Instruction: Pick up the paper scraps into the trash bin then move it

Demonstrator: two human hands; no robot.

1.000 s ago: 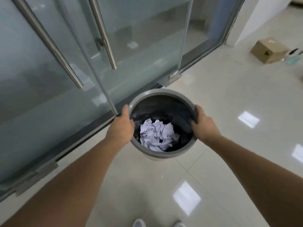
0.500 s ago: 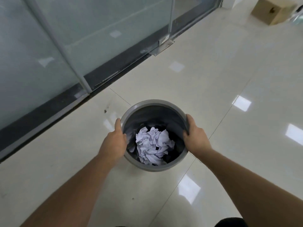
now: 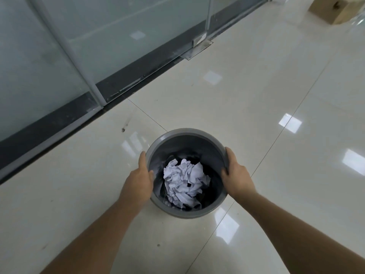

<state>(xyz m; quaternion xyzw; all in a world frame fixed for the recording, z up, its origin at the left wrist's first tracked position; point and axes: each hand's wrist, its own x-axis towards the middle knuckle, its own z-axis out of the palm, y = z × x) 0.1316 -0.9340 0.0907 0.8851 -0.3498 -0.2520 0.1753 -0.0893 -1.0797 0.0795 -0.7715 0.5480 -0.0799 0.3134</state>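
Trash bin [image 3: 186, 133], grey and round, sits low in the middle of your head view, over the pale glossy floor tiles [image 3: 256, 95] and well clear of the glass door [image 3: 98, 46] and its dark threshold strip [image 3: 138, 74] up to the left. Whether its base is touching the floor or hanging just above it, you cannot tell from this angle.

Your left hand [image 3: 139, 179] is clamped on the left side of the rim, thumb hooked inside the wall and fingers outside. Your right hand [image 3: 236, 175] grips the opposite side the same way, thumb over the lip. Both are closed on the bin, not on paper.

Inside, the paper scraps [image 3: 184, 183] lie as one crumpled white heap against a dark liner, filling the bottom. No loose scraps show on the floor in view, so the collecting part looks finished as far as you can see. What seems to remain is the move itself: carrying or setting the bin at its new spot and letting go.

A cardboard box [image 3: 331, 8] sits far off at the top right corner, well apart from your path.
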